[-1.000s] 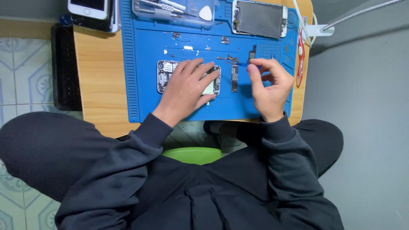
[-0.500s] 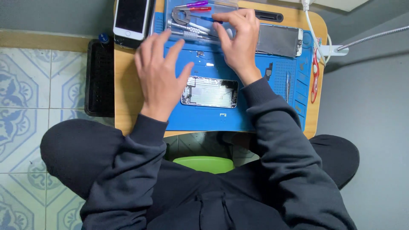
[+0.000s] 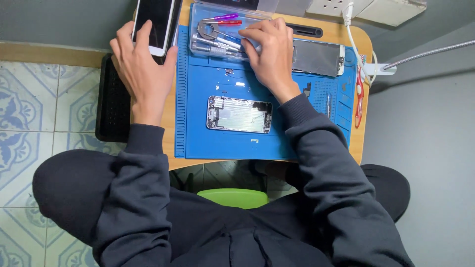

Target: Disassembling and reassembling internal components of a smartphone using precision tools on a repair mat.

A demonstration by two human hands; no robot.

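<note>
**A:** Where are the hands?

**B:** The left hand (image 3: 142, 69) is in the upper left of the frame, fingers spread and flat, its fingertips resting on the lower end of a white-framed smartphone (image 3: 154, 22) with a dark screen. It grips nothing; the palm lies over the edge of the wooden table (image 3: 169, 106).

**A:** And the other?

**B:** The right hand (image 3: 269, 54) sits at top centre, reaching into a clear plastic tool tray (image 3: 198, 29). Its fingers curl down among the silver-handled screwdrivers (image 3: 215, 45) (whether they actually pinch one I cannot tell, since the knuckles hide the tips).

**A:** What else lies in that tray?

**B:** A purple-handled tool (image 3: 225, 17) and a red-handled one (image 3: 230, 22) along its upper side.

**A:** Where is the opened phone?

**B:** The opened phone body (image 3: 239, 114), its metal insides showing, lies flat in the middle of the blue repair mat (image 3: 198, 138), below and apart from both hands. Neither hand touches it.

**A:** Anything to the right?

**B:** A detached phone screen (image 3: 319, 57) lies just beside the right hand, on the mat's upper right. Further right, red-handled scissors (image 3: 359, 96) lie at the mat's edge, near a white cable (image 3: 354, 42). A black keyboard-like slab (image 3: 113, 106) lies at the table's left edge, partly under the left wrist.
</note>
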